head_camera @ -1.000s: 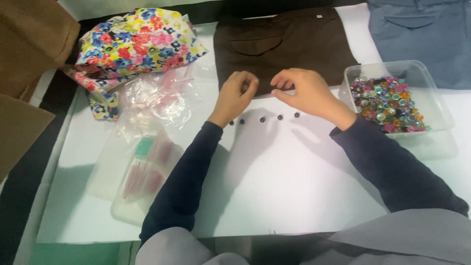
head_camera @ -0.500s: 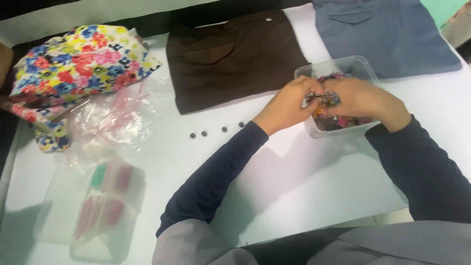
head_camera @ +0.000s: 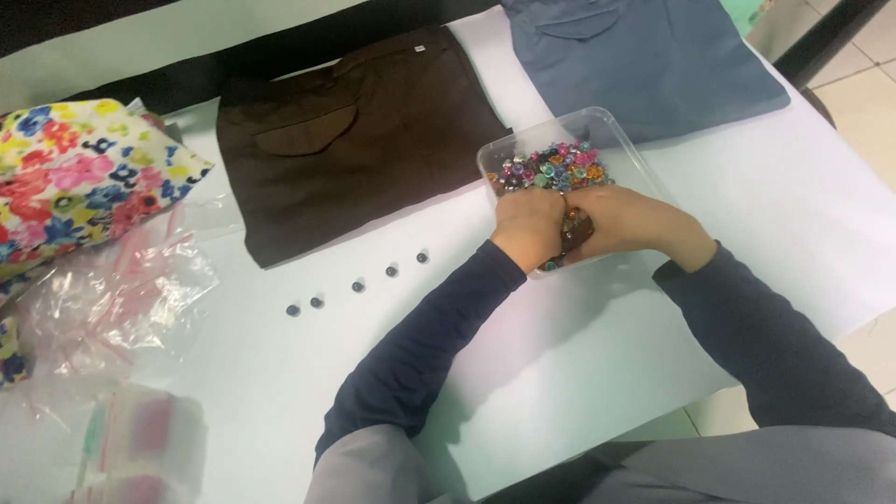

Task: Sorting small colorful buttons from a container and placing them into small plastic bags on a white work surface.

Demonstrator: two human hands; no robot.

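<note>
Both of your hands sit inside the clear rectangular plastic tub (head_camera: 597,126) of small multicoloured shiny studs (head_camera: 551,166), at its near end. Your left hand (head_camera: 528,227) is curled knuckles-up, fingers tucked down into the studs. Your right hand (head_camera: 627,220) is curled the same way and pressed against the left; a dark clump shows between the two. Whether either hand actually pinches a stud, you cannot tell: the fingertips are hidden.

The tub stands on the white worktop (head_camera: 597,364), just beside the lower right corner of the folded dark brown garment (head_camera: 359,140) and touching the lower edge of the folded grey-blue garment (head_camera: 644,61).

A slanting row of five small dark round studs (head_camera: 357,286) lies on the worktop left of your left sleeve, well apart from the tub.

Far left: flowered multicoloured cloth (head_camera: 79,177), with crumpled clear plastic bags (head_camera: 112,299) below it.
</note>
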